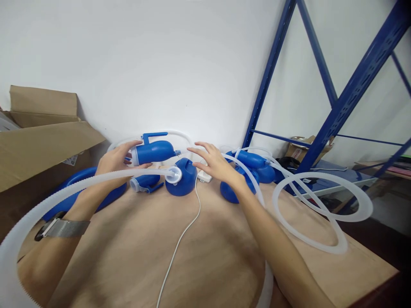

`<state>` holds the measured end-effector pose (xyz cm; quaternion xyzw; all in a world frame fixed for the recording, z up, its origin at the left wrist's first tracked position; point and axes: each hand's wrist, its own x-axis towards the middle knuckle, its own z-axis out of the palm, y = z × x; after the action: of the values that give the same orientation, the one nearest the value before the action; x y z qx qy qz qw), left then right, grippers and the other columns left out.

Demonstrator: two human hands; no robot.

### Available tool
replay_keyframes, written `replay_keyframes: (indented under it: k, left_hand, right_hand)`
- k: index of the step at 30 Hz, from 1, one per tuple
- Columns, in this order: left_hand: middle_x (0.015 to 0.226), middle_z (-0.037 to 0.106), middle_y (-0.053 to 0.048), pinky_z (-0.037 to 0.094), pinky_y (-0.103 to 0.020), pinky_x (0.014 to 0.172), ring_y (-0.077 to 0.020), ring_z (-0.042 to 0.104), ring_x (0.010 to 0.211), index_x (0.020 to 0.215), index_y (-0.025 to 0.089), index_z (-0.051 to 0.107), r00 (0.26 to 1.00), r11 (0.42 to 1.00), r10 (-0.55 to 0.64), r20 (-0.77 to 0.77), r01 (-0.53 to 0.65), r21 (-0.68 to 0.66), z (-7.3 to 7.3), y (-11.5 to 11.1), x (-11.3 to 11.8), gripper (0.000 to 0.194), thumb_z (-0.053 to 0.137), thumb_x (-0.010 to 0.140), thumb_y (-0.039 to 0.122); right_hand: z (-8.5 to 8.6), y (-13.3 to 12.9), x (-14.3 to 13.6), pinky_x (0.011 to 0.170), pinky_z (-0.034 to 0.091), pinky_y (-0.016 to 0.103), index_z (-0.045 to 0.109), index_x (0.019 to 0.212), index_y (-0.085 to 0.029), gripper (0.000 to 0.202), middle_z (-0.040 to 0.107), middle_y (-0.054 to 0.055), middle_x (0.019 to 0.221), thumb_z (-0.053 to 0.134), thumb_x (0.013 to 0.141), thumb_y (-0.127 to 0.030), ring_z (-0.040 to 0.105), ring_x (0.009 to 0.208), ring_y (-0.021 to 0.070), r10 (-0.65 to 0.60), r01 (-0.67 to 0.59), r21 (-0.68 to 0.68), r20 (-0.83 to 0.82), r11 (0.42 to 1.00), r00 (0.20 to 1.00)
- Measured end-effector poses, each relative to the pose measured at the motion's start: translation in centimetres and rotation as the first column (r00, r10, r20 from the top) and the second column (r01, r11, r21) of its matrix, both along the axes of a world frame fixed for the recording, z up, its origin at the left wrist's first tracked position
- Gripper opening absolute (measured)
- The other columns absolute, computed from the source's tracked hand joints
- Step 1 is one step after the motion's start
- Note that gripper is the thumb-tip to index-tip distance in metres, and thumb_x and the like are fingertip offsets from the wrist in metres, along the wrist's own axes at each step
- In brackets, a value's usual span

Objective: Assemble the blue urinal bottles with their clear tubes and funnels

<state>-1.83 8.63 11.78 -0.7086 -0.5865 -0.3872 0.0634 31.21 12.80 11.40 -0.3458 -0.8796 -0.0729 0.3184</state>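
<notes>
My left hand (120,157) is at the white-rimmed left end of a blue bottle (156,150) with a blue handle, its fingers curved around that end. My right hand (213,161) is spread, with nothing in it, just right of the bottle's narrow tip. Below and between the hands, a round blue container (181,182) stands with a white cap joined to a ribbed translucent hose (96,177) that arches over my left forearm. A smaller blue bottle (146,183) lies beneath my left hand. More blue bottles (252,159) lie to the right of my right hand.
An open cardboard box (48,141) stands at the left. A white cable (183,235) runs down the wooden table (224,256) from a white power strip (204,176). Coiled translucent tubing (340,218) hangs over the right side, near a blue metal rack (349,90).
</notes>
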Motion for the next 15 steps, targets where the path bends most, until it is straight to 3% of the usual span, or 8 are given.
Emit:
replay_keyframes:
  k: [4,8,11,15]
  left_hand:
    - [0.097,0.075,-0.003,0.053,-0.035,0.095,-0.0267,0.073,0.094,0.137,0.025,0.062,0.984,0.984,0.151,0.095,-0.159,0.086,-0.2,0.4,-0.5,0.071,0.074,0.079,0.065]
    - [0.097,0.073,-0.005,0.050,-0.043,0.105,-0.0309,0.070,0.104,0.130,0.021,0.065,0.916,0.951,0.276,0.292,-0.305,0.056,0.4,0.2,-1.1,0.071,0.071,0.079,0.070]
    - [0.101,0.071,-0.011,0.049,-0.052,0.104,-0.0384,0.065,0.110,0.104,0.020,0.065,0.831,0.903,0.420,0.365,-0.422,-0.080,1.1,-0.1,-1.7,0.060,0.063,0.080,0.075]
    - [0.073,0.064,-0.006,0.048,-0.052,0.101,-0.0380,0.066,0.101,0.077,0.025,0.052,0.766,0.874,0.481,0.427,-0.455,-0.169,1.5,-0.1,-2.5,0.050,0.055,0.084,0.075]
  right_hand:
    - [3.9,-4.3,3.3,0.119,0.047,0.055,0.062,0.148,-0.037,0.051,0.051,0.009,0.162,0.064,0.101,-0.055,0.048,0.150,0.0317,0.078,-0.047,-0.275,0.100,0.960,0.992]
    - [6.9,-8.5,6.0,0.116,0.052,0.053,0.062,0.149,-0.039,0.050,0.060,0.005,0.155,0.065,0.100,-0.054,0.055,0.145,0.0312,0.040,-0.034,-0.240,0.021,0.970,0.999]
    - [7.0,-8.7,7.7,0.111,0.056,0.051,0.062,0.149,-0.039,0.053,0.066,0.005,0.149,0.068,0.098,-0.053,0.063,0.136,0.0316,-0.043,0.052,-0.259,0.037,0.965,0.998]
    - [4.8,-5.4,9.1,0.098,0.064,0.042,0.060,0.152,-0.036,0.066,0.070,0.008,0.143,0.078,0.091,-0.053,0.073,0.122,0.0283,-0.050,0.088,-0.424,0.102,0.901,0.994]
